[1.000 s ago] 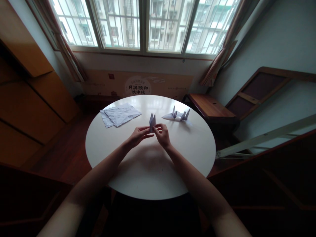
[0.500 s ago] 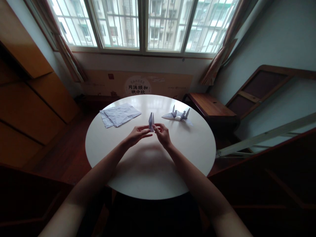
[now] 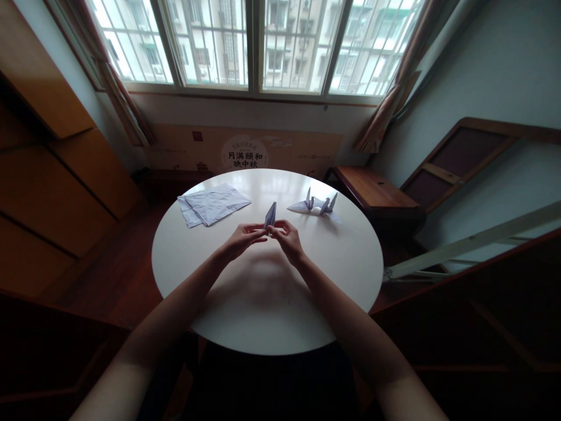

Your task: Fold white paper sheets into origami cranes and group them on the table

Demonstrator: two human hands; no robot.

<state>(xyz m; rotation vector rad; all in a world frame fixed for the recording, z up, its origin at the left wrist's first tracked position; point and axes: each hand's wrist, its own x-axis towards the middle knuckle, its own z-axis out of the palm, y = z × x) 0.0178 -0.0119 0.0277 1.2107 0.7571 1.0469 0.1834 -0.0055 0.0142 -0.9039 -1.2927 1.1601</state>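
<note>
Above the middle of the round white table [image 3: 263, 316], a small folded piece of paper [image 3: 270, 216] points upward and leans a little right. My left hand [image 3: 245, 238] pinches its lower left side. On its lower right, my right hand [image 3: 286, 238] grips it between thumb and fingers. The hands cover the paper's lower end in part. Beyond my right hand, folded paper cranes [image 3: 323, 206] stand on the table with their wings raised. Creased sheets of white paper [image 3: 215, 203] lie overlapped beyond my left hand.
A low wooden bench [image 3: 372, 187] stands past the table's far right edge. Wooden cabinets [image 3: 65, 193] line the left side. A printed board [image 3: 298, 146] rests below the barred window [image 3: 219, 41]. A metal rail [image 3: 473, 240] slants in at the right.
The folded paper has tilted to the right, and its two upright points now look like one. My right fingers have shifted slightly left at its base. The cranes and sheets stay put.
</note>
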